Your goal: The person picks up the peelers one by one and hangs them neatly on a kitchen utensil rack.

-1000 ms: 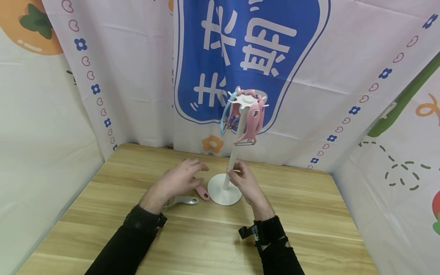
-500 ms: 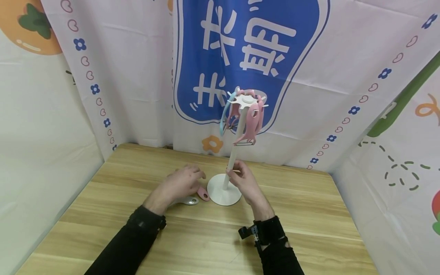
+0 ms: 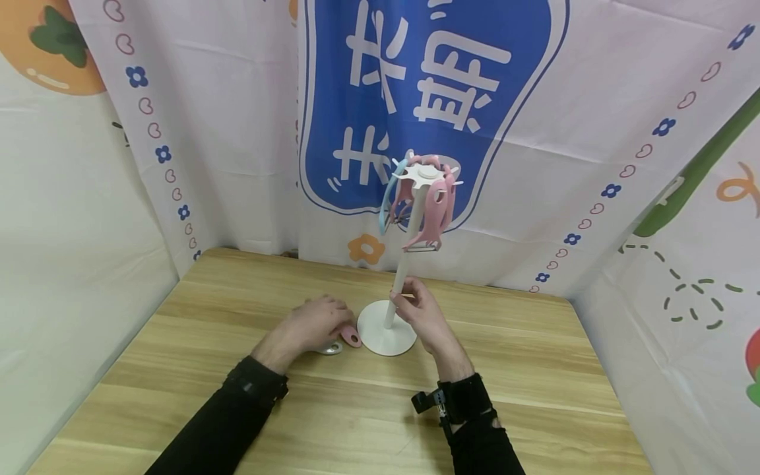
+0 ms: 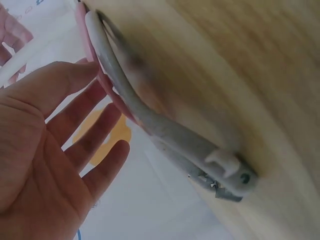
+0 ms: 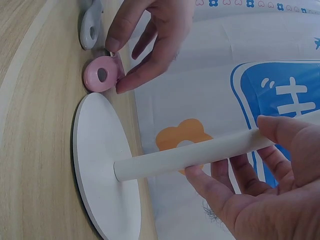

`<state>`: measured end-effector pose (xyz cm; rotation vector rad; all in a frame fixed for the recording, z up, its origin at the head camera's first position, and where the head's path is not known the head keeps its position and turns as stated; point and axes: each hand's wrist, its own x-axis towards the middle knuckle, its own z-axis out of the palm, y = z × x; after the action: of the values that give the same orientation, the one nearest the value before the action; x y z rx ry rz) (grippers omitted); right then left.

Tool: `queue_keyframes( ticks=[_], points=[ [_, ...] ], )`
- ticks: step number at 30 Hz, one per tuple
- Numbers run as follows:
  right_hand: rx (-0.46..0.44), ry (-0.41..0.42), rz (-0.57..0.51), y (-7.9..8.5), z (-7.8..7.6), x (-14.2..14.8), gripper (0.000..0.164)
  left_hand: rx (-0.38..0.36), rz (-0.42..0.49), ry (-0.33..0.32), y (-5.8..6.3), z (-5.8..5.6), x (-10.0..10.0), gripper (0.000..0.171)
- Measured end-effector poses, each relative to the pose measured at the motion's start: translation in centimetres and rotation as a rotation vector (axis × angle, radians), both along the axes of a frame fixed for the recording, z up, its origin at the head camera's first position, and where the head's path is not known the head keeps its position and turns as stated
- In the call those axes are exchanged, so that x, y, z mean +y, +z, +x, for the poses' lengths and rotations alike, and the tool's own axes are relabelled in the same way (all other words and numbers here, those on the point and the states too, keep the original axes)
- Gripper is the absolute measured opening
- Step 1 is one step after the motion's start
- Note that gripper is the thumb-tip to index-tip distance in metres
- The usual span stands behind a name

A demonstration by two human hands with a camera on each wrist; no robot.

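Note:
A white stand [image 3: 387,335] with a round base and pole rises from the wooden table. My right hand [image 3: 423,313] holds the pole [image 5: 165,159] between thumb and fingers. Pink peelers [image 3: 436,214] and a light blue peeler [image 3: 388,194] hang from the stand's top. Left of the base lie a pink peeler [image 5: 101,74] and a grey peeler [image 4: 165,132], side by side. My left hand [image 3: 315,324] reaches over them with fairly straight, spread fingers. Its thumb and index fingertips lie at opposite sides of the pink handle, touching it. In the head view this hand hides most of both peelers.
The wooden table [image 3: 522,382] extends to the front and right of the stand. Printed cloth [image 3: 249,165] hangs behind it, with more cloth at both sides. The stand's hooks [image 3: 427,173] stick outward at the top.
My left hand has lowered toward the peelers, covering more of the grey one. My right hand, the stand and the hanging peelers have not visibly moved.

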<state>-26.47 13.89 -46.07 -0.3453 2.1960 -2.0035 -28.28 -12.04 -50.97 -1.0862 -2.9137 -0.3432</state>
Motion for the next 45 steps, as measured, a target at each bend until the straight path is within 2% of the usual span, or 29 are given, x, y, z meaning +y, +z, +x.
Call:
queue_keyframes(
  ticks=[6, 14, 23, 29, 38, 45],
  points=[
    [0.002, 0.002, 0.007, -0.1, -0.1, 0.0, 0.039, -0.014, -0.022, 0.02, -0.1, -0.1, 0.0, 0.025],
    [-0.002, 0.001, -0.015, -0.2, -0.1, 0.0, 0.038, 0.006, -0.046, 0.043, -0.1, 0.0, -0.4, 0.027],
    [-0.004, -0.002, -0.027, -0.3, -0.1, -0.1, 0.035, -0.002, -0.01, 0.052, 0.1, 0.1, -0.7, 0.016],
    [0.007, -0.007, -0.009, -0.3, 0.0, -0.1, 0.036, -0.027, 0.042, 0.08, 0.5, 0.1, -0.9, 0.017],
    [0.002, -0.006, -0.001, -0.2, -0.1, -0.1, 0.037, -0.008, 0.054, 0.111, 1.2, 0.1, -1.1, 0.017],
    [0.026, -0.022, 0.005, -2.9, -1.6, 0.2, 0.04, 0.03, 0.119, 0.082, 1.9, 0.0, -1.3, 0.015]
  ],
)
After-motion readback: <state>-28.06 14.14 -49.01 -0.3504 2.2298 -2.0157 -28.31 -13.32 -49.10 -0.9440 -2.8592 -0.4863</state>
